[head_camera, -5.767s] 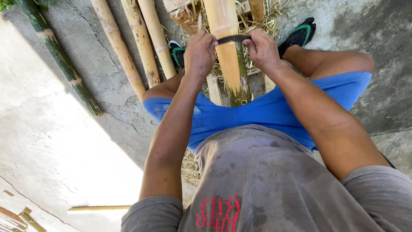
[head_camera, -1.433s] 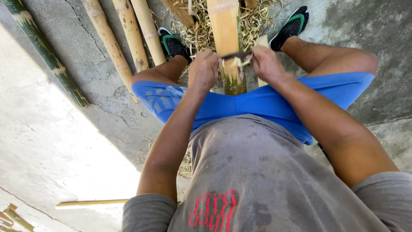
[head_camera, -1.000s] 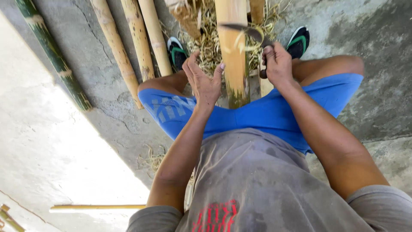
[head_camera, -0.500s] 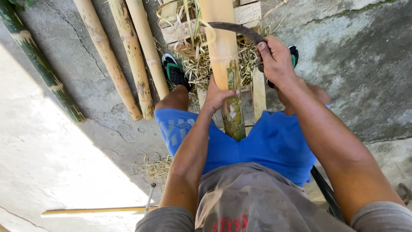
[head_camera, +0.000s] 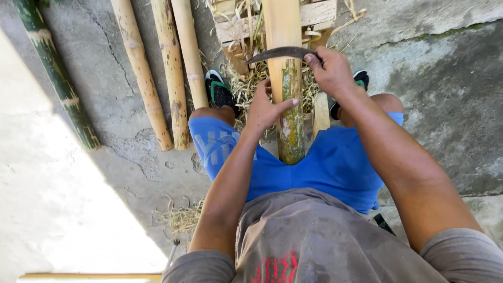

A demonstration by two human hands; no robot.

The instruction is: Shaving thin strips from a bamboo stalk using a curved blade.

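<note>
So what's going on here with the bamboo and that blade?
A seated person has a bamboo pole running out between the knees. The right hand grips one end of a curved blade laid across the pole, while the left hand rests against the pole lower down. More bamboo poles lie on the concrete to the left, with shavings around the feet.

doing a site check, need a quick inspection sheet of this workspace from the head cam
surface: rough concrete floor, partly sunlit.
job's things: bamboo pole between the knees; curved blade lies across it.
clutter: shavings, wooden pallet, three pale poles, one green pole, thin stick.
hands: left hand rests on the pole; right hand grips one end of the blade.
cables: nothing seen.
surroundings: sandals on both feet.
</note>
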